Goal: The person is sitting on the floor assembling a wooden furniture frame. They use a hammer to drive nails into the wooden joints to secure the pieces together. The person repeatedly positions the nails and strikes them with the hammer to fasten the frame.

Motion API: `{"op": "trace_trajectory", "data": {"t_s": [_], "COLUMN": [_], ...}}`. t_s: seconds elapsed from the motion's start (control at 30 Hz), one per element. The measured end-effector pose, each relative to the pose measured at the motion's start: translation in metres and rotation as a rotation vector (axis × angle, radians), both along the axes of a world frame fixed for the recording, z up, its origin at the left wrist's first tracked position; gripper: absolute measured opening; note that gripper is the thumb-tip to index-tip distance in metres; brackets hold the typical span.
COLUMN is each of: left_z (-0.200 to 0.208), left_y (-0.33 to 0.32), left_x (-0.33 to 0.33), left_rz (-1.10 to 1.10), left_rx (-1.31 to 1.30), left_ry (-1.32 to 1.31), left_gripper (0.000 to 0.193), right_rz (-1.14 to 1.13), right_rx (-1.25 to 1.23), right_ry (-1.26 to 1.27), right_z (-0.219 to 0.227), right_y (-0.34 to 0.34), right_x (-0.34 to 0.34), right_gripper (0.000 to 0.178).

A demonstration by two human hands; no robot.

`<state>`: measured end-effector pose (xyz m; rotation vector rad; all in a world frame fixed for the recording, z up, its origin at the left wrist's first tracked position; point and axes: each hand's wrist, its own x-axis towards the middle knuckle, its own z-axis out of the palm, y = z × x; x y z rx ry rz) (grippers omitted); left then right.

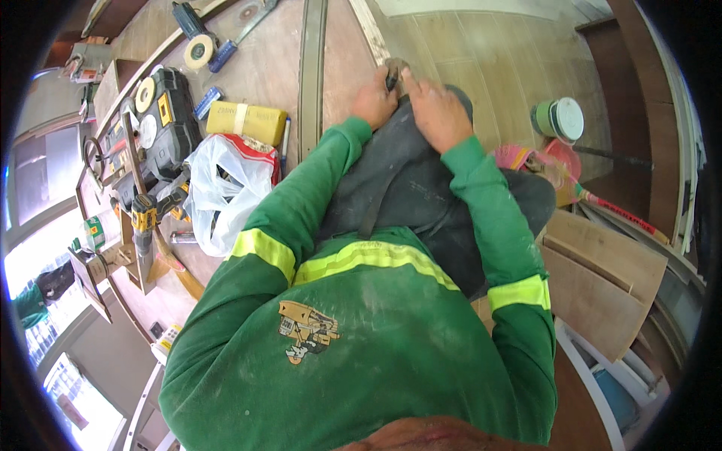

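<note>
My left hand point(374, 102) is closed just beyond my knees, with a small dark object point(391, 78) between its thumb and fingers; its kind is unclear. Right beside it, my right hand point(438, 113) has its fingers bent and pressed together at the same spot. What they grip is too small to make out. Both hands meet at the near end of a pale wooden strip point(368, 31), which runs away along the edge of the work surface. A long greyish metal-like profile point(310, 75) lies to the left of my left hand.
Left on the board are a white plastic bag point(226, 192), a yellow taped package point(244, 122), a black tool case point(169, 120), a cordless drill point(147, 214) and an angle grinder point(192, 34). Rightward on the floor stand a bucket point(569, 119) and wooden boards point(602, 278).
</note>
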<state>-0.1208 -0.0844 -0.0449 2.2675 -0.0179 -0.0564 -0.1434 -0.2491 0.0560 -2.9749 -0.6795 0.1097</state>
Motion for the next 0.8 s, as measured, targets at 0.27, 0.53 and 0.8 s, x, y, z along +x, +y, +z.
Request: {"op": "trace_trajectory", "data": {"t_s": [0.27, 0.53, 0.8], "left_z": [-0.004, 0.001, 0.002], "left_y": [0.0, 0.0, 0.002], "left_x": [0.002, 0.001, 0.002], "left_rz": [-0.024, -0.018, -0.018], "left_rx": [-0.047, -0.015, -0.054], "left_ry": [-0.084, 0.048, 0.091], "left_gripper": [0.039, 0.049, 0.046], "right_rz": [-0.031, -0.257, -0.303], "right_rx": [0.211, 0.479, 0.72], "right_ry": [0.005, 0.147, 0.007], "right_z": [-0.009, 0.004, -0.017], "right_y": [-0.004, 0.0, -0.002], "right_x": [0.003, 0.007, 0.007], "right_gripper": [0.052, 0.038, 0.033]}}
